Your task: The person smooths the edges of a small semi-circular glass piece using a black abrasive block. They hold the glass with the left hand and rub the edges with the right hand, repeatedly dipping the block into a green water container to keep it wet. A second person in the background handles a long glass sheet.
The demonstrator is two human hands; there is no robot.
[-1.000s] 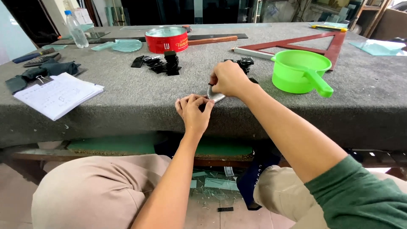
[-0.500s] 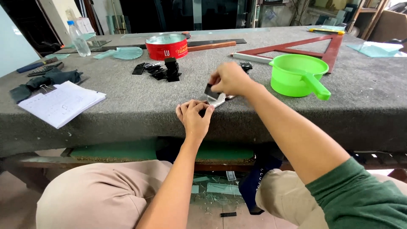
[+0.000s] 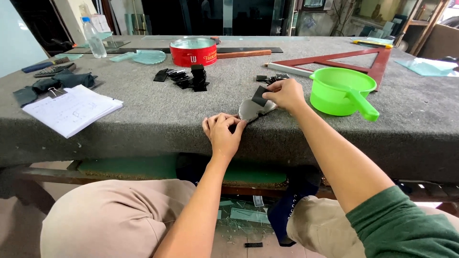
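Note:
My left hand [image 3: 223, 132] rests at the front edge of the grey felt table [image 3: 143, 114], its fingertips pinching the near corner of a small curved piece of glass [image 3: 252, 110]. My right hand [image 3: 286, 93] holds the far end of that glass together with a small black square pad [image 3: 259, 95] pressed on it. The glass lies flat on the felt between both hands.
A green plastic scoop [image 3: 343, 91] sits right of my right hand. Several black pads [image 3: 191, 77], a red round tin [image 3: 193, 51], a water bottle [image 3: 94, 38], a clipped paper pad [image 3: 71, 109], a red triangle ruler [image 3: 354, 59] and glass pieces [image 3: 148, 57] lie further back.
The glass piece, held upright a second ago, has been laid down flat on the felt. My right hand moved right and down with a black pad onto it.

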